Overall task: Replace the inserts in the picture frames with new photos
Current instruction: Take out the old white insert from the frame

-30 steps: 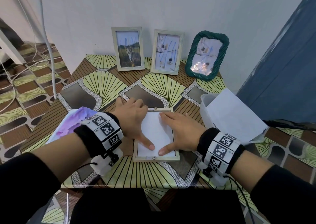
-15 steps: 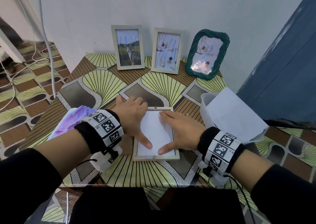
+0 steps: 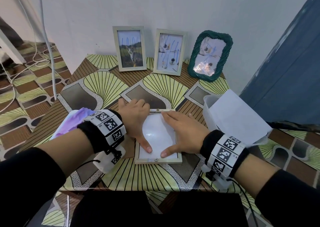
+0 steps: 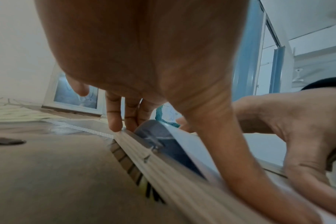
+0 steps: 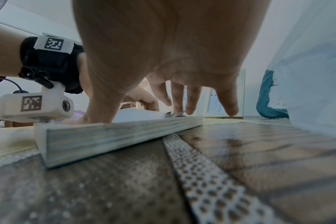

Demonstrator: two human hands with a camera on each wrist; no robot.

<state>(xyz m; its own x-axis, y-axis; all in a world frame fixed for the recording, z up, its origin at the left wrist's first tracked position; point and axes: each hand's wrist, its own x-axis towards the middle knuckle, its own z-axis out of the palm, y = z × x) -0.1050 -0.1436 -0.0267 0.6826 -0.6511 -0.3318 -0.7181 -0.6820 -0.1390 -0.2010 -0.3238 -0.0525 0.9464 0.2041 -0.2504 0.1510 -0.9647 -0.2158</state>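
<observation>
A pale wooden picture frame [image 3: 157,160] lies face down on the patterned table [image 3: 107,88], with a white photo sheet [image 3: 156,136] set in its back. My left hand [image 3: 134,117] lies over the frame's left side, thumb pressing the sheet near the bottom. My right hand [image 3: 180,133] lies flat over the right side, thumb on the sheet too. In the left wrist view the fingertips [image 4: 115,127] touch the frame's far rail [image 4: 163,163]. The right wrist view shows straight fingers [image 5: 228,109] over the frame [image 5: 115,136].
Three framed photos stand against the wall: a cat picture [image 3: 130,48], a pale-framed one [image 3: 170,52] and a green twisted frame [image 3: 209,55]. A clear plastic bin [image 3: 207,105] with white sheets [image 3: 237,116] sits at the right. A purple-and-white photo [image 3: 71,123] lies left of my wrist.
Both hands stay pressed on the white sheet in the frame; the thumbs have shifted only slightly. The frame has not moved.
</observation>
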